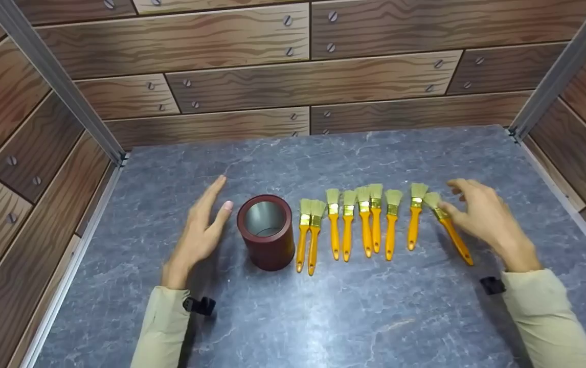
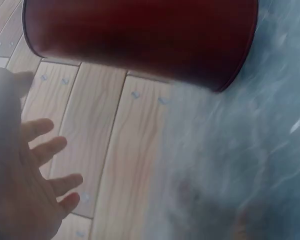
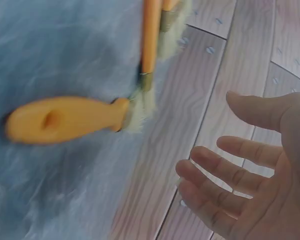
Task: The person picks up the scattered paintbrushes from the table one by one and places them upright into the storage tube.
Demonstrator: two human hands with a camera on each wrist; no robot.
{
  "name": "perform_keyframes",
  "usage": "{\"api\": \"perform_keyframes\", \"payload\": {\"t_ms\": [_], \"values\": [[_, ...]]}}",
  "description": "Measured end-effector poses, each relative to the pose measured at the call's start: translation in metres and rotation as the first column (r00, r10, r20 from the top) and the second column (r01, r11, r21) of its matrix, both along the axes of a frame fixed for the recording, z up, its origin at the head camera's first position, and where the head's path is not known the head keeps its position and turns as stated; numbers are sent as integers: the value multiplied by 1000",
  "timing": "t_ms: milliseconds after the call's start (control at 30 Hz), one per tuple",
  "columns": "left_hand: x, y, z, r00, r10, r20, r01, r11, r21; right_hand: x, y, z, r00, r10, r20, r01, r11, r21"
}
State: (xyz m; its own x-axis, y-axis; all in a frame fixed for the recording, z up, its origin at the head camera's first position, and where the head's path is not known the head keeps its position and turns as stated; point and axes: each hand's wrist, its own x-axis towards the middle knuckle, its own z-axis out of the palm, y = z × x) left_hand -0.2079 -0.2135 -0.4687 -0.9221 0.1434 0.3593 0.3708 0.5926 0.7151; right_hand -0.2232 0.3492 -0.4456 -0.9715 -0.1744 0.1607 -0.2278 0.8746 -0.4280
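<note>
Seemingly I've barely begun: all nine orange-handled, pale-bristled paintbrushes (image 1: 376,225) lie outside, right of the dark-red cylindrical container (image 1: 269,253) near my open left hand (image 1: 197,237); my relaxed, empty right hand (image 1: 482,217) hovers by the rightmost brush (image 1: 456,240).

No readable text, label, brand, number or sign is showing in the head view or either wrist view.
</note>
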Motion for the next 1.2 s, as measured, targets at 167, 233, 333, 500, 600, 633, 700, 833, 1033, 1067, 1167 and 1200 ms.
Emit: {"api": "perform_keyframes", "payload": {"t_ms": [167,233,333,500,600,633,700,833,1033,1067,1167,1200], "values": [[4,13,-11,995,-92,42,82,975,207,0,14,-10,995,-4,99,3,1000,11],[7,18,-15,989,-141,47,122,948,293,-1,18,-15,988,-6,155,2,1000,23],[12,23,-22,975,-217,48,180,895,408,-2,22,-23,977,-8,215,1,999,35],[18,26,-38,943,-328,51,249,802,542,-5,23,-33,973,-10,232,6,1000,19],[20,26,-51,920,-388,42,288,748,597,-8,24,-36,976,-10,218,13,1000,-12],[21,26,-55,912,-408,39,301,731,612,-9,24,-36,976,-14,218,19,1000,-18],[22,25,-63,894,-448,30,328,697,637,-10,24,-35,968,-28,248,37,999,-32],[24,24,-72,873,-484,55,336,682,650,-14,27,-32,919,-46,392,93,990,-102],[26,28,-75,889,-437,135,279,752,598,-15,33,-28,847,-34,531,166,965,-203],[26,29,-75,894,-423,149,266,766,585,-15,34,-28,843,-28,538,167,963,-210],[27,29,-75,903,-391,177,237,799,553,-14,37,-27,830,-10,558,167,958,-232],[27,29,-75,905,-385,182,232,804,548,-14,38,-26,827,2,562,164,956,-244]]}}
